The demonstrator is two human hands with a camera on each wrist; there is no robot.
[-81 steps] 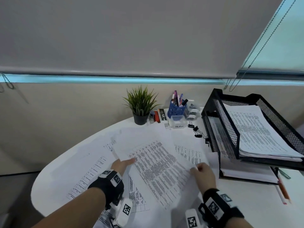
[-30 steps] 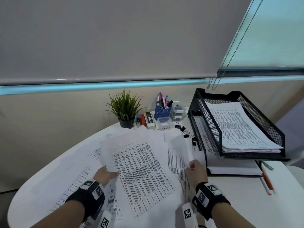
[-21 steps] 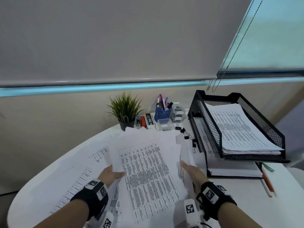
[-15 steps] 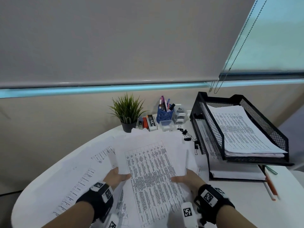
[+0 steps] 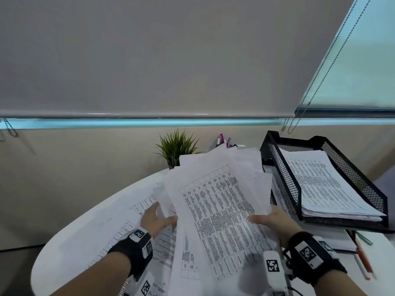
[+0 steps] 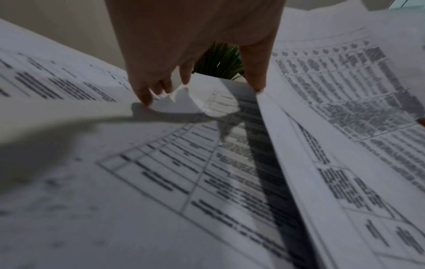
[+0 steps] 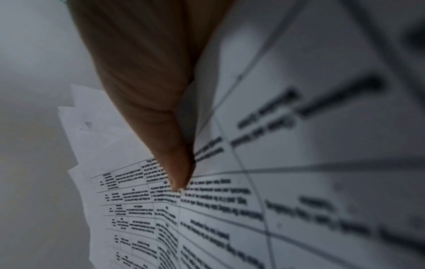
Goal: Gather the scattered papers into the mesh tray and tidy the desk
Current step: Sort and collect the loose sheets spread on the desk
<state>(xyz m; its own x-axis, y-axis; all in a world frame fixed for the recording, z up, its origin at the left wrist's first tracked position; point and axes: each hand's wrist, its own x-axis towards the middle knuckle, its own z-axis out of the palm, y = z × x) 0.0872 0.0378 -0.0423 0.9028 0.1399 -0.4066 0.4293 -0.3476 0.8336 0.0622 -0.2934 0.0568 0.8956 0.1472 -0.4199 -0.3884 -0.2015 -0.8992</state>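
A: Sheaf of printed papers [image 5: 220,201] lifted off the white desk [image 5: 85,236], tilted up, fanned unevenly at the far end. Held from both sides.

B: Grips?

A: Right hand [image 5: 272,221] pinches the right edge, thumb [image 7: 177,163] flat on the top sheet, other fingers hidden beneath. Left hand [image 5: 155,218]: thumb against the left edge, fingers [image 6: 147,91] curled down, tips on a loose sheet [image 6: 69,87] lying on the desk; whether they clamp it I cannot tell.

B: Tray?

A: Black mesh tray [image 5: 282,167], two tiers, just right of the sheaf; paper stack [image 5: 324,184] in the top tier. Potted plant [image 5: 175,146] behind.
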